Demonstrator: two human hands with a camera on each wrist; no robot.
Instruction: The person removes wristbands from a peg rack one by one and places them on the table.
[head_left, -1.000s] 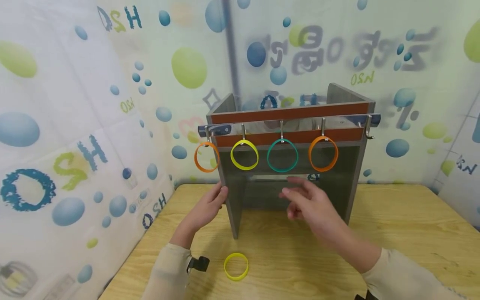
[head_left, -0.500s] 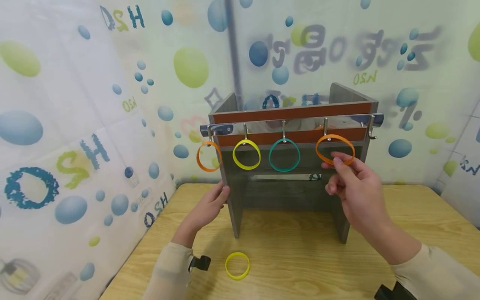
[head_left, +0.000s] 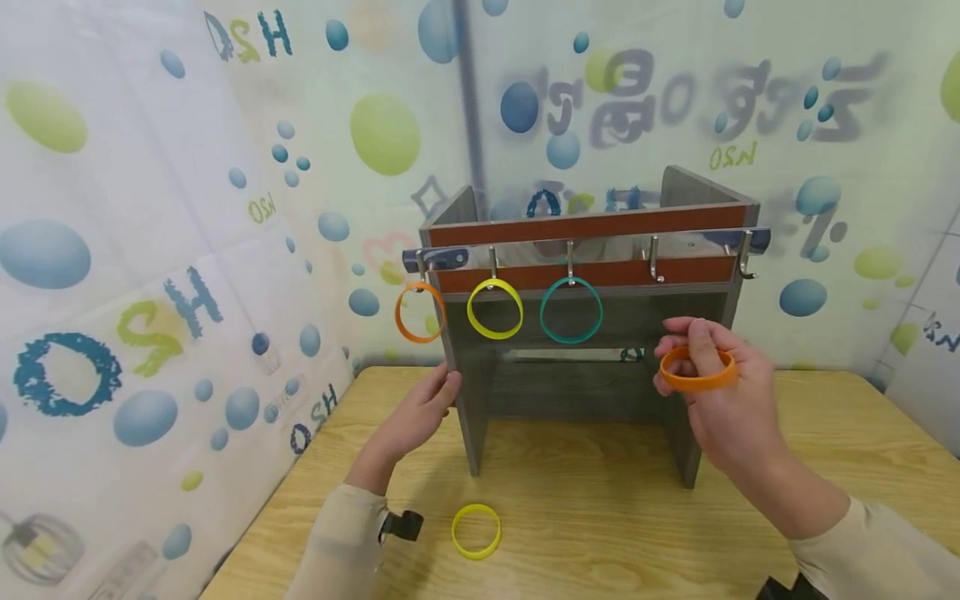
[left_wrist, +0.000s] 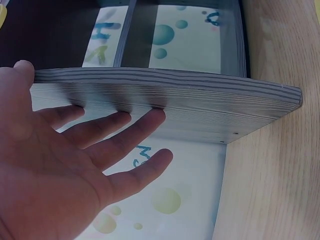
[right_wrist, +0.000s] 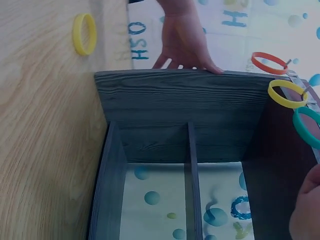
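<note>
A grey wooden rack with a row of metal hooks stands on the table. An orange ring, a yellow ring and a green ring hang from its hooks. My right hand pinches another orange ring in the air, in front of the rack's right side and below two bare hooks. My left hand rests with straight fingers against the rack's left side panel. The right wrist view shows the rack's underside and the hanging rings.
A second yellow ring lies flat on the wooden table near its front edge, also seen in the right wrist view as a yellow ring. Bubble-patterned curtains close in the left and back.
My right hand rose to the rightmost orange ring, took it off its hook and lowered it in front of the rack. The left hand stayed on the side panel.
</note>
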